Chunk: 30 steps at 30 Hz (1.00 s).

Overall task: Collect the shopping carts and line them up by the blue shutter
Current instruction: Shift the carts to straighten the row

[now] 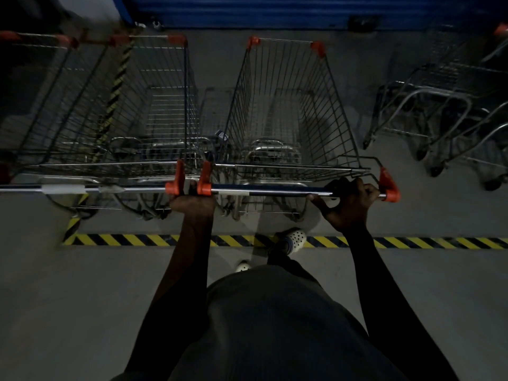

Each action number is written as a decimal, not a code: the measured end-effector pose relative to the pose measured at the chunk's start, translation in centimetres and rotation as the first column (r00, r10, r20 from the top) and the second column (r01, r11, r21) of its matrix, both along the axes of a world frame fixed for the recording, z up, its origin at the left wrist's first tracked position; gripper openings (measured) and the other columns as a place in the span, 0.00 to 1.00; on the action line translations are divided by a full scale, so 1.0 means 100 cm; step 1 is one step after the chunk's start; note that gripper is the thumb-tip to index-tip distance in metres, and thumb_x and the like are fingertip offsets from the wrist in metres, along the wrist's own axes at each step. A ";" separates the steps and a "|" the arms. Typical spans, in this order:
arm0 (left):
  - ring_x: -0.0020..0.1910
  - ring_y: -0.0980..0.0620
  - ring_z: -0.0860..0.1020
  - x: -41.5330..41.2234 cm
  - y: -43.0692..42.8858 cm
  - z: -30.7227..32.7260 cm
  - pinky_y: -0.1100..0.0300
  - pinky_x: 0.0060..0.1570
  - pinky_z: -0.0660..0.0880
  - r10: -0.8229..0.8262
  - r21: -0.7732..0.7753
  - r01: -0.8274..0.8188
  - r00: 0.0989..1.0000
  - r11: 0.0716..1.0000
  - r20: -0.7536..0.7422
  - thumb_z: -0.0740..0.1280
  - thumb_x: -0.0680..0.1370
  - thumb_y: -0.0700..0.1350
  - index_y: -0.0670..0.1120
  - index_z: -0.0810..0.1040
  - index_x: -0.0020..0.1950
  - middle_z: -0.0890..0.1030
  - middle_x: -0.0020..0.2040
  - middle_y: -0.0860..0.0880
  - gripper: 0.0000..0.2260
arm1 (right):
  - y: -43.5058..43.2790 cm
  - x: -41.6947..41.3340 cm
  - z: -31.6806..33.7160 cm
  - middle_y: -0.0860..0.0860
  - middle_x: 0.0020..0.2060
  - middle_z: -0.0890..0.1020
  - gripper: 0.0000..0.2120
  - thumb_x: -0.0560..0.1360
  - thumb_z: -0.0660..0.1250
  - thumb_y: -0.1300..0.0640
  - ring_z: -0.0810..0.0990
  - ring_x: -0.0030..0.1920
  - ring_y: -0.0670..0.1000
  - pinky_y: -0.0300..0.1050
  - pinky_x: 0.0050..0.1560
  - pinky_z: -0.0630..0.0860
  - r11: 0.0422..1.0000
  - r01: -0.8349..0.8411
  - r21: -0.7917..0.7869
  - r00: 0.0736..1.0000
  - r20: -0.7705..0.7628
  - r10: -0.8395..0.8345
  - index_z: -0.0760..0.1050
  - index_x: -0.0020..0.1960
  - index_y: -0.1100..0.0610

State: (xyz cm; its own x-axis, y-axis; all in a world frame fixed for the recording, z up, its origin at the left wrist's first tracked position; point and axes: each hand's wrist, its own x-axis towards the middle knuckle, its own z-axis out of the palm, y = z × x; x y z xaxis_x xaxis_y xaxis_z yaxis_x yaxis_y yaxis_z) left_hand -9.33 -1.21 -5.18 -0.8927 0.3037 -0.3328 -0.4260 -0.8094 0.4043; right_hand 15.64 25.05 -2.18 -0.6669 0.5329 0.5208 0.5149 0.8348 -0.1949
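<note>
— Grey concrete floor (82, 298) fills the lower frame, dim and smooth. Along the top edge runs a blue ribbed shutter (275, 9), cut off above.
— And the carts?
— At centre frame a silver wire shopping cart (288, 105) points its front at the shutter, with orange caps on its corners. Just beside it on the left stands a second wire cart (154, 105). Beyond that, more mesh runs off the left edge. The chrome cart frames (439, 111) at upper right are blurred and partly cropped.
— Anything on the ground?
— A yellow-and-black striped tape line (132, 240) crosses below the carts, with both forearms covering parts of it.
— The hands?
— Both arms reach straight up-frame. The right hand (351, 207) wraps the centre cart's metal handle bar (275, 191) near its right end. The left hand (192, 204) curls over the two orange plastic end caps (204, 185) where the handles meet, its fingers mostly hidden behind them. A white perforated clog (295, 237) rests on the tape.
</note>
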 end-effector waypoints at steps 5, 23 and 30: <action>0.33 0.41 0.80 0.001 -0.007 -0.003 0.35 0.65 0.73 0.022 0.063 -0.020 0.999 0.998 -0.024 0.76 0.66 0.58 0.43 0.81 0.68 0.73 0.22 0.48 0.33 | 0.002 0.000 -0.003 0.45 0.40 0.81 0.27 0.74 0.66 0.25 0.78 0.50 0.56 0.62 0.54 0.69 0.999 -0.004 -0.042 1.000 0.021 0.005 0.80 0.42 0.50; 0.67 0.25 0.73 0.011 0.000 0.027 0.35 0.75 0.61 0.081 -0.104 -0.069 0.990 0.992 0.117 0.62 0.73 0.57 0.47 0.85 0.62 0.82 0.30 0.41 0.25 | 0.006 0.000 -0.002 0.47 0.39 0.79 0.27 0.74 0.67 0.26 0.78 0.48 0.58 0.62 0.52 0.70 0.999 -0.026 -0.037 1.000 -0.005 0.026 0.79 0.42 0.51; 0.68 0.28 0.73 0.019 -0.003 0.045 0.39 0.70 0.66 0.069 -0.175 -0.030 0.972 0.984 0.223 0.62 0.73 0.57 0.49 0.78 0.70 0.82 0.57 0.30 0.27 | 0.005 -0.001 0.003 0.47 0.38 0.80 0.30 0.74 0.63 0.24 0.78 0.48 0.58 0.60 0.54 0.69 0.998 -0.033 -0.053 0.999 -0.007 0.033 0.79 0.41 0.52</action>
